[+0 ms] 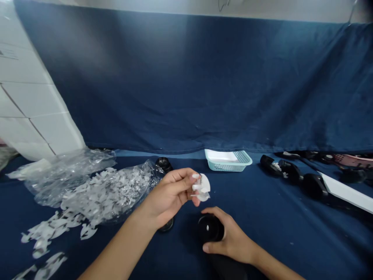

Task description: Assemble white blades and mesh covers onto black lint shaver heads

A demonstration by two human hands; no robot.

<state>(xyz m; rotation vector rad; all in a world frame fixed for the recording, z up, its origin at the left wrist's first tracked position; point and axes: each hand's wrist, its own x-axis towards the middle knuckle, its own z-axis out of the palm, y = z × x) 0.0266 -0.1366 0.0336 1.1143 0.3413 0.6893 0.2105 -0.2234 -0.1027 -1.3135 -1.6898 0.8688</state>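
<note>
Between the thumb and fingers of my left hand [171, 196] is a small white plastic piece [205, 186] with a rounded, fan-like edge and a short stem. Just below it, my right hand [234, 238] is curled around a black round part [210, 231], cup- or tube-like, with a small white spot in its dark middle. The white piece and the black part are apart. Left of my left forearm, many similar white plastic pieces [107, 194] spill from a clear plastic bag [142, 175]. Another black round object [167, 224] is partly hidden behind my left wrist.
A light blue basket [229, 167] stands at the back, against a dark blue curtain [198, 85]. Several black parts [313, 184], a long white strip [346, 194] and a pink basket [352, 160] lie at the right. A black object [164, 164] sits beside the bag.
</note>
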